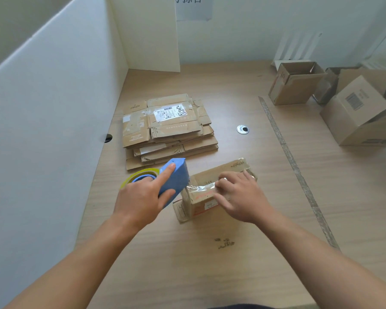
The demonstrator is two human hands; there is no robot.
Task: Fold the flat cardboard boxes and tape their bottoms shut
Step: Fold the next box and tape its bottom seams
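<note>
1. Box [212,192] of brown cardboard, folded up, stands on the wooden table [210,275] in front of the person, seen from the head camera. A strip of clear tape [201,187] lies along its upturned face.
2. The left hand [140,199] grips a blue tape dispenser [174,179], index finger stretched along its top. The dispenser's front meets the box's left end, and a yellowish tape roll [140,172] shows behind the hand.
3. The right hand [239,195] rests on the box, its fingers spread flat and pressing the tape down.
4. A stack of flat boxes [167,128] lies beyond the dispenser, near the white partition [54,108].
5. Folded boxes [296,83] stand at the table's far right, well apart from the hands.
6. A round metal grommet [242,129] sits in the tabletop between the stack and those boxes.
</note>
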